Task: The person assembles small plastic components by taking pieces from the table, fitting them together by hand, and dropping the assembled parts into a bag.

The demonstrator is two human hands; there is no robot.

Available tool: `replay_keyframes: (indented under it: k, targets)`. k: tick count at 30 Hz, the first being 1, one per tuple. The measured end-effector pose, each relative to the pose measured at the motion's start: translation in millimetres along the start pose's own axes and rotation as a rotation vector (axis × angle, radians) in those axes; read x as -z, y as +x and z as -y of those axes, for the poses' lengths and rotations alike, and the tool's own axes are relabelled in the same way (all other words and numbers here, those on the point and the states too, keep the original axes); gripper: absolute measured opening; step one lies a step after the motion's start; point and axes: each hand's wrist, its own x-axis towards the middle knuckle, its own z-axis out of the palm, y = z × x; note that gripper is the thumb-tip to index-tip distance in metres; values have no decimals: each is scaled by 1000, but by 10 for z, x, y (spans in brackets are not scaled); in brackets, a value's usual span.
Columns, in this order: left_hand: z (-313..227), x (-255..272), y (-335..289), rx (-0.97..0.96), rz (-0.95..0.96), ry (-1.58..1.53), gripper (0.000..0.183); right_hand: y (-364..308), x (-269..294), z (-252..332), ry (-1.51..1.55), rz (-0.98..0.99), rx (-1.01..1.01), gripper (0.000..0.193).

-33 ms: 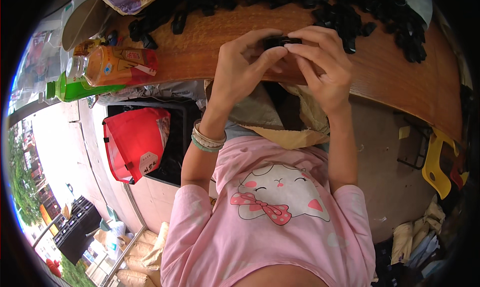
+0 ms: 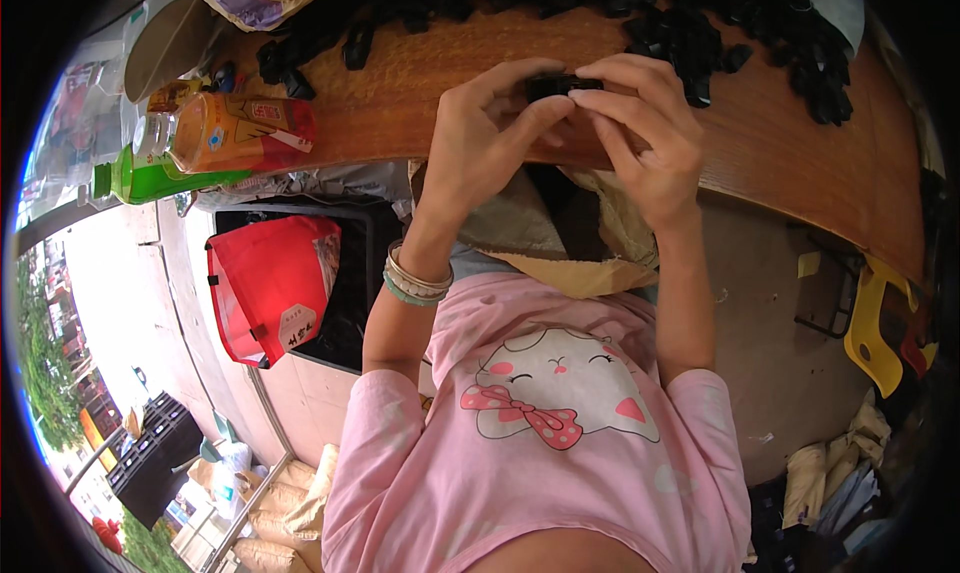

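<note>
A small, dark, glossy black piece is held up between both hands, above the near part of the wooden table. My left hand pinches its left end between thumb and fingers. On the other end are the fingertips of my right hand, with the thumb beneath. Fingers cover much of the piece, so its exact kind does not show. Similar black pieces lie heaped beyond my hands, along the far side of the table.
Bottles, one orange-labelled and one green, lie at the table's left end. Below them, a red bag rests on a black bin. An open brown sack is at my lap. A yellow stool stands right.
</note>
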Motion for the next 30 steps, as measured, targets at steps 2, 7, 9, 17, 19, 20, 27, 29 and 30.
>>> replay_keyframes:
  k: [2,7,9,17,19,20,27,29,30]
  targets:
    - [-61,-32,-30,-24,-9,-14,29,-29,-1,83,164,-28,-157,21]
    - [-102,-64,-66,-233,21,229,31,-38,-28,221,464,-86,-576,22]
    - [-153,-134,-117,-129,-26,249,32,-53,-18,218,467,-44,-599,22]
    - [86,63,336,-283,2,403,20,-263,151,236,489,312,-649,21]
    - [186,100,562,-358,-92,552,18,-242,129,315,460,338,-719,18]
    - [215,71,682,-488,-193,777,15,-231,116,267,350,240,-689,16]
    - [109,19,974,-773,-238,1250,20,-36,109,-286,-641,-6,-265,13]
    - [181,96,1005,-786,-221,1219,18,8,51,-293,-665,31,-260,14]
    - [220,130,1008,-797,-202,1185,16,25,34,-255,-654,50,-222,15]
